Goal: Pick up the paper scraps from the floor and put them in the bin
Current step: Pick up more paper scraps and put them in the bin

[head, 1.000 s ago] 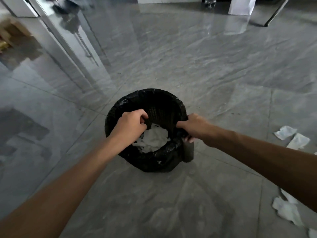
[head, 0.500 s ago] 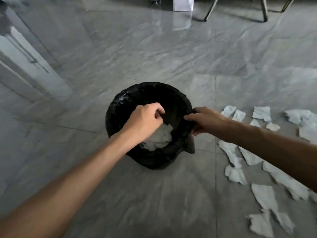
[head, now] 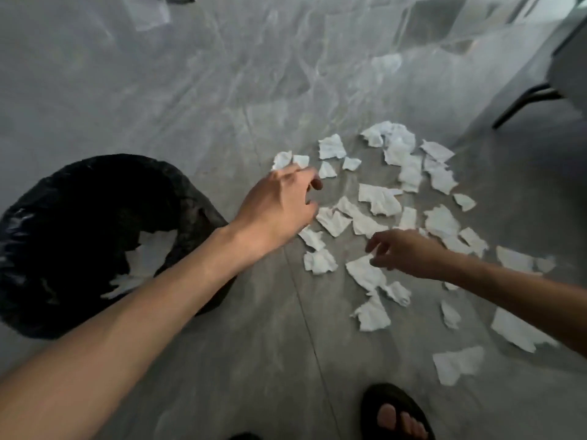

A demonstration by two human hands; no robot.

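Note:
A round bin (head: 178,192) lined with a black bag stands at the left, with white paper lying in its bottom. Several torn white paper scraps (head: 378,198) lie scattered on the grey floor to its right. My left hand (head: 279,204) hovers over the near-left edge of the scraps, fingers loosely curled and holding nothing. Lower down, my right hand (head: 403,249) reaches among the scraps with its fingers spread; its fingertips are at one scrap (head: 365,271), and no grip on it shows.
My foot in a dark sandal (head: 397,414) stands at the bottom edge. A dark metal furniture leg (head: 521,103) slants at the upper right. The floor (head: 190,90) is glossy grey tile with a seam running past the scraps.
Both hands have let go of the bin's rim and moved right over the scraps. The view has swung right and down, so the bin now sits at the left.

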